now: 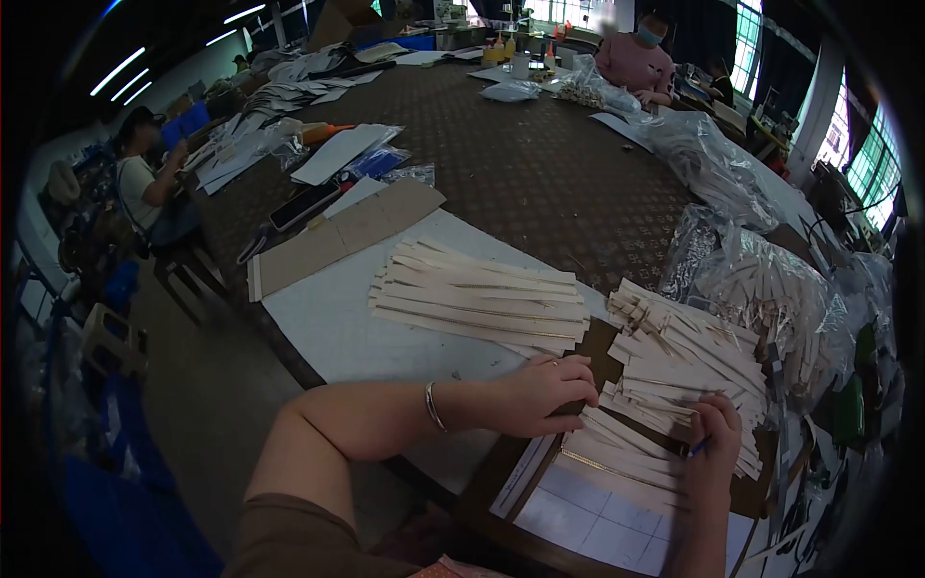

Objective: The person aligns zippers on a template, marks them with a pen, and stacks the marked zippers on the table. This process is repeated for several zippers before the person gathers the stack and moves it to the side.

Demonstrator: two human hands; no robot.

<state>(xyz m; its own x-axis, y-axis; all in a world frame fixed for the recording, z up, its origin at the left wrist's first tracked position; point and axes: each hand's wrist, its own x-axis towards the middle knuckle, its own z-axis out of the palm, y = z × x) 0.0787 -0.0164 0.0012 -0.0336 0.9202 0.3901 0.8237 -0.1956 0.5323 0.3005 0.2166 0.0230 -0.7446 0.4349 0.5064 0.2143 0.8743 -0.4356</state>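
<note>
My left hand [546, 393], with a ring and a bracelet on the wrist, rests fingers-down on the edge of a pile of pale cardboard strips [674, 371] and a brown board under them. My right hand [715, 438] holds a thin blue tool [698, 446], perhaps a pen or brush, against the lower strips of that pile. A second, neatly fanned row of the same strips [479, 297] lies on a white sheet [328, 323] to the left.
Clear plastic bags of strips [771, 289] lie at the right. Brown cardboard pieces [347, 231] and a phone [303, 204] lie beyond the white sheet. A person in pink [636, 63] sits across the dark table; another person [145, 183] sits at left.
</note>
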